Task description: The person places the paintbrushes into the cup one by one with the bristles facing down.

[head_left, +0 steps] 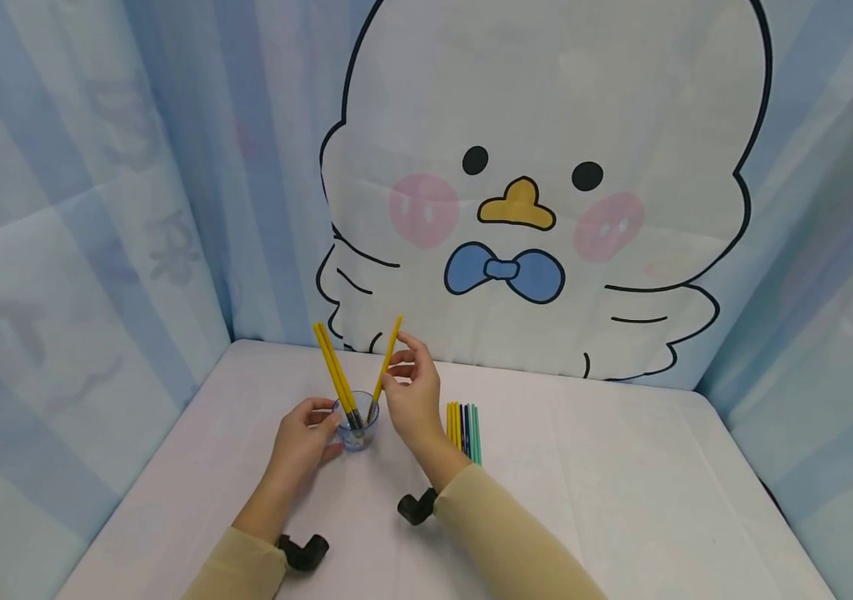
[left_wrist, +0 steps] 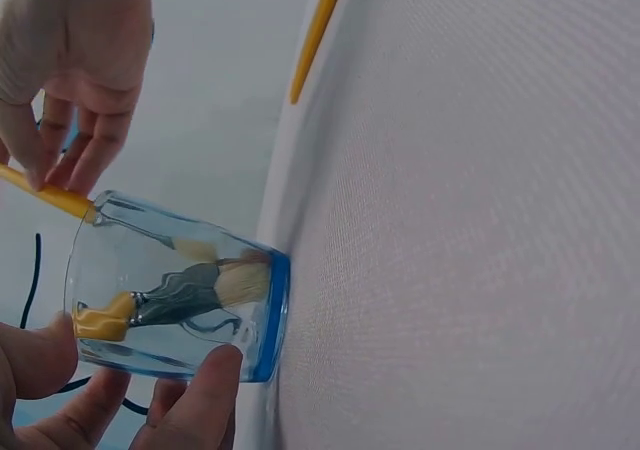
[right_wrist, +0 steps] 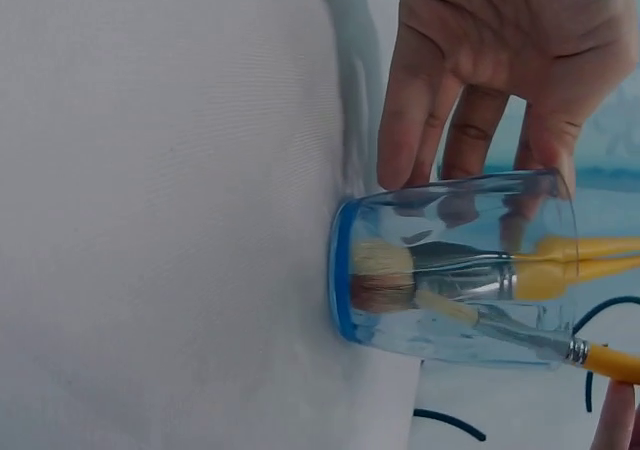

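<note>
A clear bluish cup [head_left: 363, 440] stands upright on the table. My left hand [head_left: 301, 437] holds it from the left, thumb and fingers about its wall. Inside lean yellow-handled paintbrushes [head_left: 336, 367], bristles down, their handles rising to the left. In the right wrist view their bristles [right_wrist: 383, 275] are near the cup's blue base [right_wrist: 345, 270]. My right hand [head_left: 416, 400] pinches the handle of another yellow paintbrush [head_left: 391, 354]. Its bristle end is inside the cup, seen through the wall in the left wrist view, and its handle tilts right.
A row of thin yellow, dark and teal sticks [head_left: 464, 425] lies on the white table [head_left: 606, 500], right of my right hand. Behind the table hangs a cloth [head_left: 516, 333] with a cartoon chick. Black wrist pieces [head_left: 417, 507] stick out by both sleeves.
</note>
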A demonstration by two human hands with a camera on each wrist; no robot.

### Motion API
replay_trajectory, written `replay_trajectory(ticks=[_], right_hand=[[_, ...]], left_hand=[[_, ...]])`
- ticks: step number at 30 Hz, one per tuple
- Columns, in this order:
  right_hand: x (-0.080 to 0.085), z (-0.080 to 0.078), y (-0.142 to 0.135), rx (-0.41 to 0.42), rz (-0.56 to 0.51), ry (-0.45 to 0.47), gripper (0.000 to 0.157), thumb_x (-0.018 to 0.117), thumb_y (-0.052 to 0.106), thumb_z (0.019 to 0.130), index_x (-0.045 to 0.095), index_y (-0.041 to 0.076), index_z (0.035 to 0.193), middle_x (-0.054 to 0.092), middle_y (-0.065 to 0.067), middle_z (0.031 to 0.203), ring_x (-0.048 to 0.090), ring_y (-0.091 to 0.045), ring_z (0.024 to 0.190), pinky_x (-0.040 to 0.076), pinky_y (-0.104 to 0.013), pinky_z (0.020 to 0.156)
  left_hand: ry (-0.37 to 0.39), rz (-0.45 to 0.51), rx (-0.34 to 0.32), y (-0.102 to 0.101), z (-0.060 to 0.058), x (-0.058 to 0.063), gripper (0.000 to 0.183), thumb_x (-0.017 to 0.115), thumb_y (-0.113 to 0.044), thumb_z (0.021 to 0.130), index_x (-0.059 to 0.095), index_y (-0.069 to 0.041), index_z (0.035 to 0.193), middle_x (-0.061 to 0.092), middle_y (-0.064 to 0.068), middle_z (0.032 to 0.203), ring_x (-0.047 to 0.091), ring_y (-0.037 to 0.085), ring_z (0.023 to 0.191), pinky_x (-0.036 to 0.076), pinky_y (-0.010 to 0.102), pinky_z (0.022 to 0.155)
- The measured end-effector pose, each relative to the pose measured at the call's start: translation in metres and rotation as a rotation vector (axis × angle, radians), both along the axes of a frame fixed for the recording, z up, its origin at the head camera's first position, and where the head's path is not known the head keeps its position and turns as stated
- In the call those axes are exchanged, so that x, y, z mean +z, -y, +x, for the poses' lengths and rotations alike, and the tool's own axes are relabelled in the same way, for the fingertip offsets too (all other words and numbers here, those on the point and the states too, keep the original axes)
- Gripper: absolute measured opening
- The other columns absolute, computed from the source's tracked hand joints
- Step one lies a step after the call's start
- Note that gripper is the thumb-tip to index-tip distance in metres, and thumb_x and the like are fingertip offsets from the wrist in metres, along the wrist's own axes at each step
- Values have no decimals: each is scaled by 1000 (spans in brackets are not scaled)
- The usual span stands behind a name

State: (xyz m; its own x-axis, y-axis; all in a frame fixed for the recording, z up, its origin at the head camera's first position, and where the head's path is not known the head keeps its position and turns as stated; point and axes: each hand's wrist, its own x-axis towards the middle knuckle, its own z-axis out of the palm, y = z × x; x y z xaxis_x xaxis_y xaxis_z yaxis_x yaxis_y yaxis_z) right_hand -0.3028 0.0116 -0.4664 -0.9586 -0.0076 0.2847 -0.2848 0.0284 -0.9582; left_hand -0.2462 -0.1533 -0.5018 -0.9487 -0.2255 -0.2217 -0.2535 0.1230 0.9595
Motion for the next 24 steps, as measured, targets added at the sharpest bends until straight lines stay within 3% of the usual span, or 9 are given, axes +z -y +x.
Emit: replay_trajectory(ticks=[8, 14, 19, 24], right_hand=[[-10, -4, 5, 52, 105, 8, 68, 67, -10, 97, 59, 31, 150, 62, -10, 120, 61, -21, 102, 62, -24, 83], [-14, -8, 4, 68, 125, 23, 67, 67, -9, 98, 59, 32, 151, 64, -11, 120, 63, -20, 101, 64, -26, 84], [-18, -10, 4, 159, 213, 28, 61, 65, -3, 102, 58, 31, 153, 75, -4, 130, 72, -22, 114, 66, -30, 96], [-23, -7, 0, 234, 229, 78, 63, 63, -1, 104, 55, 34, 156, 74, 0, 140, 71, -26, 130, 61, -37, 109]], left_hand=[[-1, 9, -3, 2, -1, 0, 35, 62, -17, 110, 58, -9, 144, 57, 23, 139, 63, 36, 120, 68, 42, 93], [-5, 2, -4, 1, -1, -1, 34, 62, -17, 110, 59, -8, 143, 57, 23, 138, 64, 35, 120, 69, 41, 92], [-21, 2, 0, 2, -1, -2, 33, 63, -15, 109, 60, -6, 141, 59, 24, 137, 65, 36, 118, 69, 41, 90], [-24, 2, -5, 2, 0, -1, 33, 62, -14, 110, 59, -6, 142, 58, 25, 138, 66, 37, 119, 69, 42, 90]])
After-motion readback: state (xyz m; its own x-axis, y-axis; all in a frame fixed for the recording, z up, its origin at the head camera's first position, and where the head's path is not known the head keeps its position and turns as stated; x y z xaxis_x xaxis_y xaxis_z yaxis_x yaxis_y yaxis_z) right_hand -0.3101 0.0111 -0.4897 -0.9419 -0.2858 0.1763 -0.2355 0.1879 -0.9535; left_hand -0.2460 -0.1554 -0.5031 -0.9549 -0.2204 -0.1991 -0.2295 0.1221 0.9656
